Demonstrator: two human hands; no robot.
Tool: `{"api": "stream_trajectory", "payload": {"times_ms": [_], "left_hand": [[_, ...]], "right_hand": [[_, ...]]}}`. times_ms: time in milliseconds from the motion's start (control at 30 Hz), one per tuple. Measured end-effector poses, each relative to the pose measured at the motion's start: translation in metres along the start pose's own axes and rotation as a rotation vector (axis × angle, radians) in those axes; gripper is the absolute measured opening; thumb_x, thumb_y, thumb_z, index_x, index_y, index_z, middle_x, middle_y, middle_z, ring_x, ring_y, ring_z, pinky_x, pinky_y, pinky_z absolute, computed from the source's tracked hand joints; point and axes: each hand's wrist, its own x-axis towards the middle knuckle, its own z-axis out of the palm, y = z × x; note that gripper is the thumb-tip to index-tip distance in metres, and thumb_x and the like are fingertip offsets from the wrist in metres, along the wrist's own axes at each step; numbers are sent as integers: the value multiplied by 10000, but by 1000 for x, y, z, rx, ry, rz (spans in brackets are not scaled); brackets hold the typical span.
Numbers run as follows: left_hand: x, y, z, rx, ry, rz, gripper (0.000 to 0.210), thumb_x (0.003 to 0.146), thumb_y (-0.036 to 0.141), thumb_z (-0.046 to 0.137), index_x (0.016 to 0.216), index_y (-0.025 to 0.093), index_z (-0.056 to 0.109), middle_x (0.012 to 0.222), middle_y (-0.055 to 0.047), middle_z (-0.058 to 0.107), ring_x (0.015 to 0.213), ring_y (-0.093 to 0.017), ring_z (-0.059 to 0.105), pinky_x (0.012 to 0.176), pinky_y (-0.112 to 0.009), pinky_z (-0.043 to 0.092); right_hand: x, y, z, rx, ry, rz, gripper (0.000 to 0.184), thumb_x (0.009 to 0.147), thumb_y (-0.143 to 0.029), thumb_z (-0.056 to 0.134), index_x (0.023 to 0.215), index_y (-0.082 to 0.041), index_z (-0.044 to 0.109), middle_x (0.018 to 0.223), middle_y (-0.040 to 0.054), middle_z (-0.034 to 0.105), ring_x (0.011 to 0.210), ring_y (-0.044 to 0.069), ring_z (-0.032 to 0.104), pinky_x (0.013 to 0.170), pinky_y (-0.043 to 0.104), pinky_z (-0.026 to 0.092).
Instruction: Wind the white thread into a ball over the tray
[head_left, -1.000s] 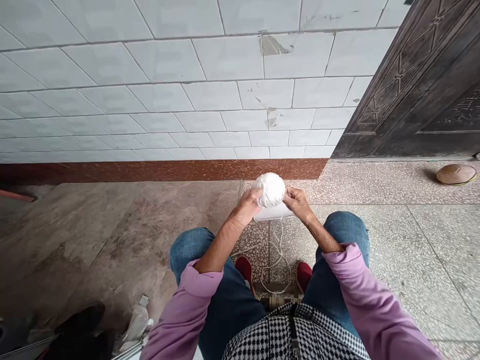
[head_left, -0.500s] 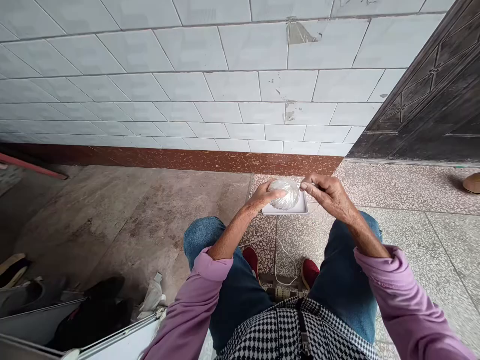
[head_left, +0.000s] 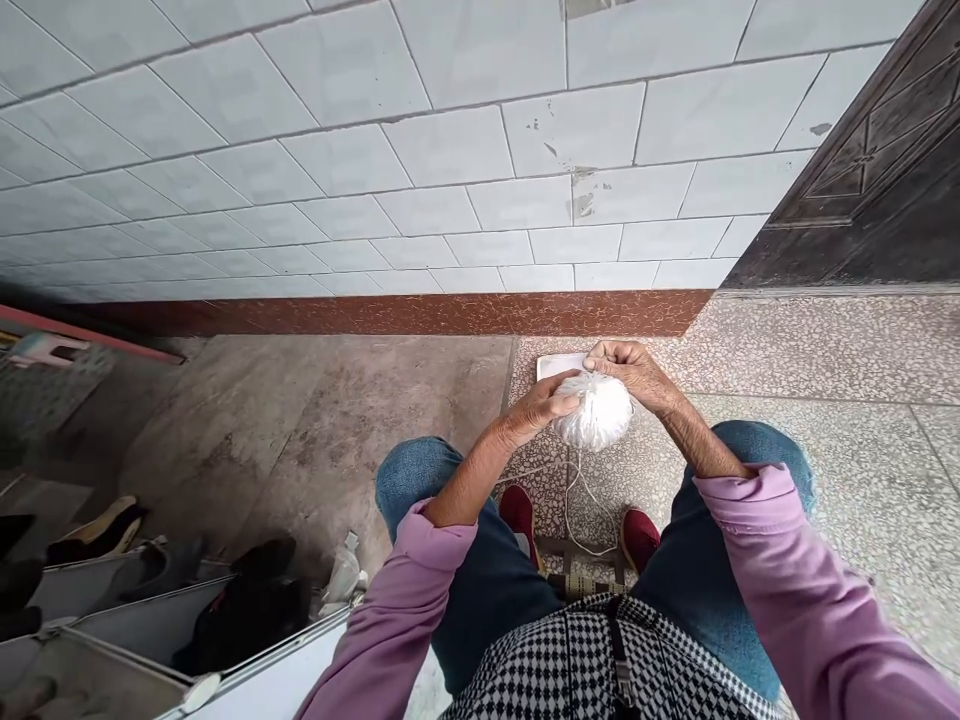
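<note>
A round white ball of string, its strands fanned and shiny, is held above the floor between my knees. My left hand grips its left side, thumb across the front and fingers at the upper edge. At the top of the ball, my right hand is closed in a pinch on what looks like a strand of the white string; the fingertips partly hide it. A loose length of white cord hangs below the ball and loops on the floor between my shoes.
A white tray lies on the floor behind the ball, partly covered by my hands. Ahead stands a tiled wall, with a dark door at right. At lower left is an open rack with shoes and dark items.
The ball has come nearer to me and turned, uncovering part of the tray. My right hand has shifted from the ball's right side to its top. The view has tilted slightly.
</note>
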Motion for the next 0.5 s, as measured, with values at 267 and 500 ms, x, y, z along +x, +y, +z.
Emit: {"api": "stream_trajectory", "payload": {"times_ms": [267, 500], "left_hand": [[4, 2, -1, -153, 117, 13, 847, 569, 620, 969, 1269, 227, 700, 1242, -121, 745, 1147, -321, 699, 912, -381, 546], [2, 3, 2, -241, 157, 106, 727, 689, 653, 921, 1208, 181, 732, 1244, -163, 759, 1215, -352, 697, 972, -439, 586]], "right_hand": [[3, 9, -3, 87, 170, 51, 543, 708, -645, 911, 747, -207, 594, 591, -64, 477, 473, 73, 334, 435, 209, 261], [2, 11, -1, 70, 315, 34, 530, 696, -626, 890, 730, -224, 545, 580, -81, 369, 468, 67, 231, 423, 211, 191]]}}
